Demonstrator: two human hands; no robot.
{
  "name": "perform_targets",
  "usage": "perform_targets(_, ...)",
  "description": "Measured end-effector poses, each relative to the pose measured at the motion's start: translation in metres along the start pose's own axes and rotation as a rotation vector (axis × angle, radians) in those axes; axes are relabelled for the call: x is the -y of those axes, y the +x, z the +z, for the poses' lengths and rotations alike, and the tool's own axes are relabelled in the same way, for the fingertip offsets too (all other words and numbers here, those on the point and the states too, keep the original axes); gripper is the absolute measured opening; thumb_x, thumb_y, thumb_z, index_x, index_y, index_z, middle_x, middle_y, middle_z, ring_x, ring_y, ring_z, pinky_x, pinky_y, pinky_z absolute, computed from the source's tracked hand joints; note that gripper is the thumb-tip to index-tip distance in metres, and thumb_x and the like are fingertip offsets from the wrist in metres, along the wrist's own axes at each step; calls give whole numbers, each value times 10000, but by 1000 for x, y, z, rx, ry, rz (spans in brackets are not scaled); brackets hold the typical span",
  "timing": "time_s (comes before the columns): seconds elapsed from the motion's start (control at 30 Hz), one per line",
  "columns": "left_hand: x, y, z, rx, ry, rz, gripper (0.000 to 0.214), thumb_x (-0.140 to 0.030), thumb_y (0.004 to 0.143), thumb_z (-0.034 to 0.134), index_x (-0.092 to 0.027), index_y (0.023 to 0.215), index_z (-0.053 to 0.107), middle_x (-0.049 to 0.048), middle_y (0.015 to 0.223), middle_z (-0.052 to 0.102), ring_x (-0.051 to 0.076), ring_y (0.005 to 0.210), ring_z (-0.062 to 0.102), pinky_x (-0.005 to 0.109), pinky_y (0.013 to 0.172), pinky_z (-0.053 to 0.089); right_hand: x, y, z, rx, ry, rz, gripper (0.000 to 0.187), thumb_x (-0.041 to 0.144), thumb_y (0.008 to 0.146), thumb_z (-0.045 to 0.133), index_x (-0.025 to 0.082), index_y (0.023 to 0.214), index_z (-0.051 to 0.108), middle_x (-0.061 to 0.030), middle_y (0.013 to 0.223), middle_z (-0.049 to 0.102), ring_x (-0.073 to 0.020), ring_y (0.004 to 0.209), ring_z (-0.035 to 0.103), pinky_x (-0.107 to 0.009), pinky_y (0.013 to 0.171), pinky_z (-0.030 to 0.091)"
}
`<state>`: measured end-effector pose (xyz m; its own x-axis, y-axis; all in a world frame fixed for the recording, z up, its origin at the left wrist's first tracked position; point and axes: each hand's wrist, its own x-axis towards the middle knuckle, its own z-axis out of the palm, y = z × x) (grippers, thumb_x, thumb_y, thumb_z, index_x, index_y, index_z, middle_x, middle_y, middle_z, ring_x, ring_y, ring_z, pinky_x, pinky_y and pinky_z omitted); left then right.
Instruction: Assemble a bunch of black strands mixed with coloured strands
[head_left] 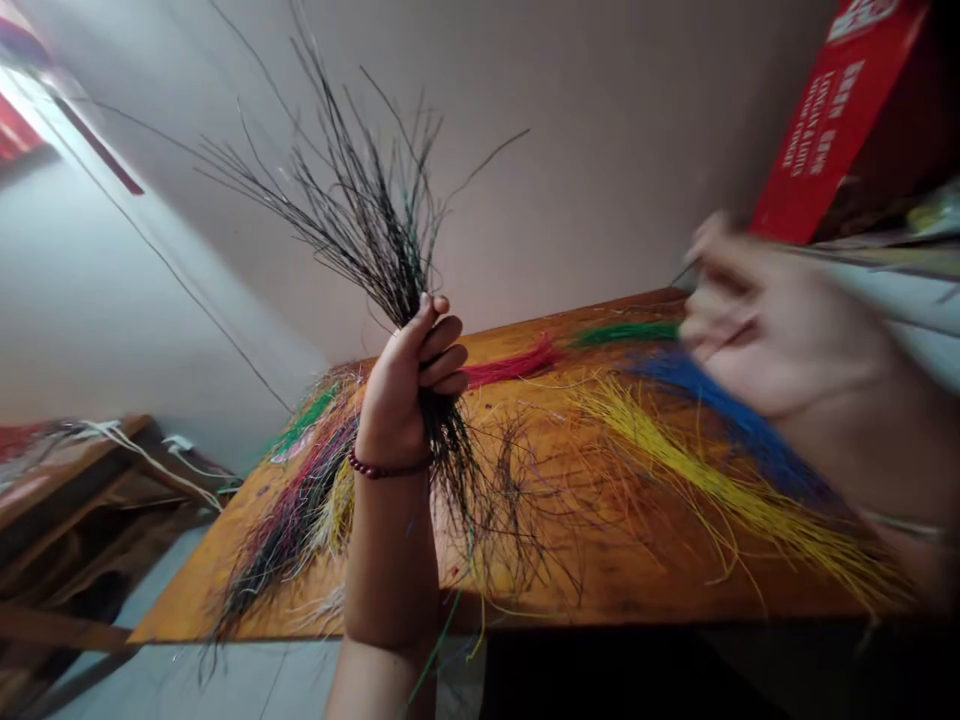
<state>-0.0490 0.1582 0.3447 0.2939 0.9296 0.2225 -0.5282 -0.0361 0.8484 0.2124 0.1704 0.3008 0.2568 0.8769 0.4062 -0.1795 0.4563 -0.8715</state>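
My left hand is raised above the table with its fingers wrapped round a bundle of thin black strands. The strands fan out above the fist and hang below it. A bead bracelet sits on that wrist. My right hand is higher at the right, blurred by motion, with fingers pinched together on a thin dark strand near its top. Beneath both hands the orange wooden table carries loose strands in piles: yellow strands, blue strands, red strands and green strands.
A mixed heap of dark, red and green strands lies at the table's left end. A red banner with white lettering hangs at the upper right. A low wooden bench with white cables stands at the left. A pale wall is behind.
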Motion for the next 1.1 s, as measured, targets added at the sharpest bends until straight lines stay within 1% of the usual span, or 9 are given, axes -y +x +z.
perform_targets(0.1,1,-6,8,-25,-17,-24,149,-307,893,482,-183,826,530,-82,508,263,14,335,194,122,304,164,-74,-29,9,193,2,555,179,332,631,754,218,730,657,-32,735,598,-18,401,275,-240,359,138)
perform_targets(0.17,11,-8,16,-36,-20,-99,189,-366,878,498,-184,847,534,-83,511,265,13,334,190,125,300,153,-118,-48,16,260,-68,703,225,344,612,762,225,784,679,-46,785,632,-46,432,349,-230,365,205)
perform_targets(0.23,28,-6,19,-45,-25,-182,279,-459,845,510,-181,858,532,-83,515,263,15,339,189,129,300,154,-148,-59,25,312,-151,744,255,375,616,753,236,820,689,-48,782,652,-67,447,390,-227,376,242)
perform_targets(0.33,60,2,7,-38,-55,-256,338,-516,804,535,-180,835,509,-85,521,257,17,350,183,129,306,158,-170,-59,39,380,-206,682,306,379,611,757,214,861,696,-59,813,681,-90,511,475,-213,407,301)
perform_targets(0.47,103,17,-33,-55,-41,-327,339,-421,780,620,-165,696,414,-90,518,211,14,365,167,125,320,154,-182,-48,50,464,-213,641,216,328,707,680,140,813,692,-107,858,698,-88,493,495,-215,431,365)
perform_targets(0.63,138,26,-69,-131,40,-381,358,-411,711,694,-160,731,439,-99,522,191,16,373,138,129,318,123,-174,-37,42,309,-201,569,164,211,779,549,150,840,689,-85,959,688,-56,422,453,-207,408,362)
perform_targets(0.8,155,21,-70,-114,134,-428,403,-437,687,702,-157,670,413,-90,540,227,17,402,174,137,335,156,-149,-29,31,347,-16,485,345,349,721,635,194,1028,661,-54,941,673,-46,510,475,-167,408,275)
perform_targets(0.93,159,19,-65,-142,198,-421,375,-430,688,703,-142,718,465,-86,547,251,13,408,185,140,344,149,-148,-28,33,319,-2,376,347,439,657,684,137,828,680,-45,760,659,-55,490,431,-208,468,338)
perform_targets(1.1,162,16,-62,-172,197,-408,372,-428,681,710,-138,741,485,-92,537,242,8,401,184,146,352,132,-161,-30,33,284,-64,250,391,507,684,650,125,764,652,-78,793,667,-70,479,433,-239,488,378)
